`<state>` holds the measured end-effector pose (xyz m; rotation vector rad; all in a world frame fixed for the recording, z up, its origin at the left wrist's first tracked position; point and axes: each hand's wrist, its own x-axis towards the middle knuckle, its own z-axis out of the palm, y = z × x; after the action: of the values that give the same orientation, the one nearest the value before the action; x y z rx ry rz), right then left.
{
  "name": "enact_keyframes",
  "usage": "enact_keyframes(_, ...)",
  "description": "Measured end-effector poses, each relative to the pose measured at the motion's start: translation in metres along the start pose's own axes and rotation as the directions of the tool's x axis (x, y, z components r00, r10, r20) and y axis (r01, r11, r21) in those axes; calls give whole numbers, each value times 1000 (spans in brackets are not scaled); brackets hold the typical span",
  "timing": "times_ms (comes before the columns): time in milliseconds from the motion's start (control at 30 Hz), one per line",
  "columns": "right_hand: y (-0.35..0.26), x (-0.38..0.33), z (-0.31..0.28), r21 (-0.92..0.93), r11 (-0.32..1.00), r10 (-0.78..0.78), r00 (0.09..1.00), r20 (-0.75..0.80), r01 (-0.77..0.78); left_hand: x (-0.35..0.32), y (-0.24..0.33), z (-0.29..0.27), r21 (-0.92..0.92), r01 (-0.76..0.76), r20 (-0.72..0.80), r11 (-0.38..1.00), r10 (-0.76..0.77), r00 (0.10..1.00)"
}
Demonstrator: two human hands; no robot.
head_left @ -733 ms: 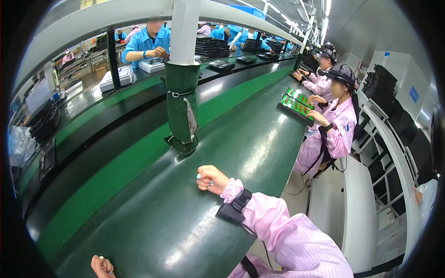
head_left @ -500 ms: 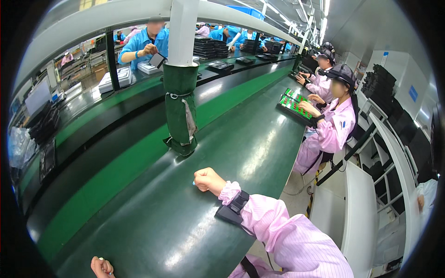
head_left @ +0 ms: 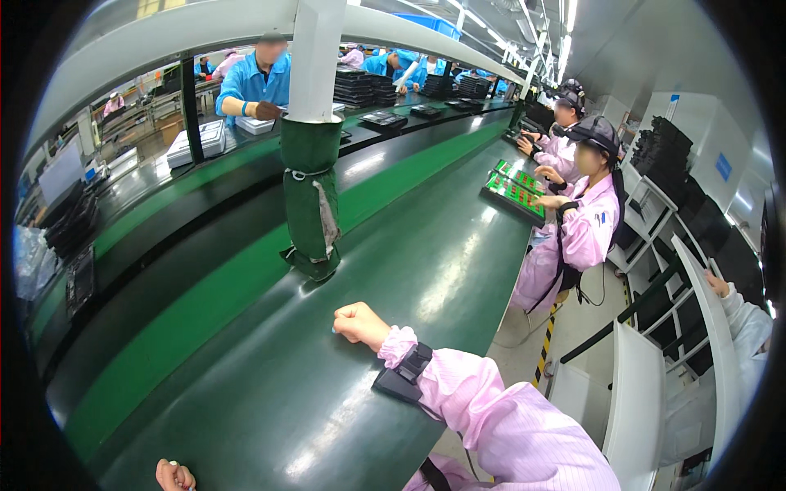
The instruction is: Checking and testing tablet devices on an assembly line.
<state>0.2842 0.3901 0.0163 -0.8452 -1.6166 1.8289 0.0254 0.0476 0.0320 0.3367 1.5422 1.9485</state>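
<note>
My right hand [head_left: 362, 324] rests on the dark green tabletop [head_left: 327, 409], curled into a fist with nothing visible in it. A pink striped sleeve covers that arm, and a black device [head_left: 405, 376] is strapped at the wrist. Only part of my left hand [head_left: 174, 475] shows, at the lower left edge; its fingers are curled in, and no object shows in them. Beyond my right fist stands a white post [head_left: 318, 57] with a green cloth wrap [head_left: 309, 200] tied around its lower part.
Along the bench to the right, a co-worker in pink [head_left: 585, 204] handles a black tray with green and red pieces [head_left: 516, 192]. A black and green conveyor [head_left: 205, 303] runs alongside. Across it, a person in blue [head_left: 254, 86] works by white boxes [head_left: 196, 143]. White shelving [head_left: 634, 385] stands at right.
The view has shifted slightly. Both my hands stay closed. The blue-clad person's hand has lowered, and the dark panel it held no longer shows. At far right, a person's hand now shows at the shelving.
</note>
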Motion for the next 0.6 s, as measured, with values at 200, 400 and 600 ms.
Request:
enact_keyframes(200, 2, 3, -4, 8, 1000, 0, 998, 57, 0, 0, 3, 6, -10, -10, -26, 1000, 10, 1000)
enact_keyframes(400, 2, 4, -3, 82, 995, 54, 995, 81, -61, 3, 0, -1, -168, 68, -37, 983, -75, 996)
enact_keyframes(600, 2, 4, -1, 45, 998, 49, 997, 62, -52, 8, -6, -11, -142, 70, 27, 987, -67, 997)
